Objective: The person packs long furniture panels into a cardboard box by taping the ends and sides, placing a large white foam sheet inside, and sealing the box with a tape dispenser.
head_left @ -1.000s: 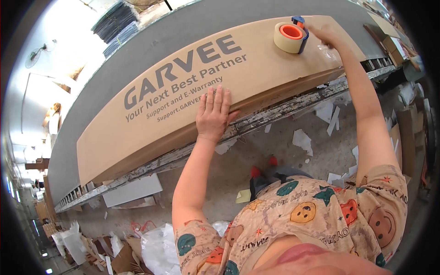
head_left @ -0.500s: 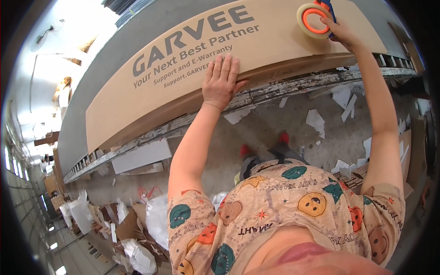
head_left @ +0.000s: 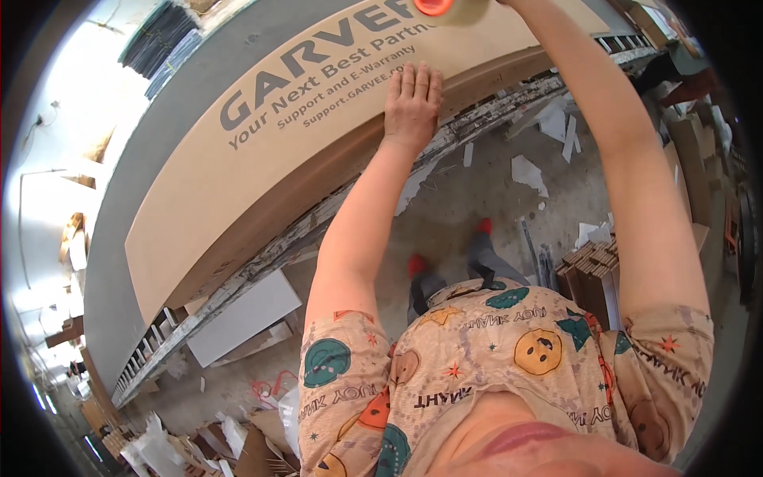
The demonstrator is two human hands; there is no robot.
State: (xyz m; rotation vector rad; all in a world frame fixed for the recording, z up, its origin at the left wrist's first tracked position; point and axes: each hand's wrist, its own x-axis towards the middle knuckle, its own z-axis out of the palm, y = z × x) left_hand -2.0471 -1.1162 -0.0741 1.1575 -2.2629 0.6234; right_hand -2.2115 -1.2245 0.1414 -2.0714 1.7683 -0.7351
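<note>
A long brown cardboard box (head_left: 199, 175) with dark printing lies on the grey work surface (head_left: 111, 230). My left hand (head_left: 413, 107) rests flat on its top near the close edge, fingers stretched out. At the upper edge of the picture, a tape roll with an orange core (head_left: 433, 6) sits over the end of the large print. It is partly cut off, along with its dispenser. My right arm reaches up to it, and only a sliver of my right hand (head_left: 509, 2) shows beside the roll; its fingers are out of view.
A weathered rail (head_left: 334, 211) with rollers runs along the near side of the surface. On the floor lie white scraps (head_left: 528, 175), a white panel (head_left: 246, 318) and stacked cardboard strips (head_left: 588, 274). Dark flat sheets (head_left: 163, 40) are piled beyond the box.
My right hand has carried the tape dispenser leftward from the box's right end, over the print. My left hand stays flat on the box. The view has shifted and turned.
</note>
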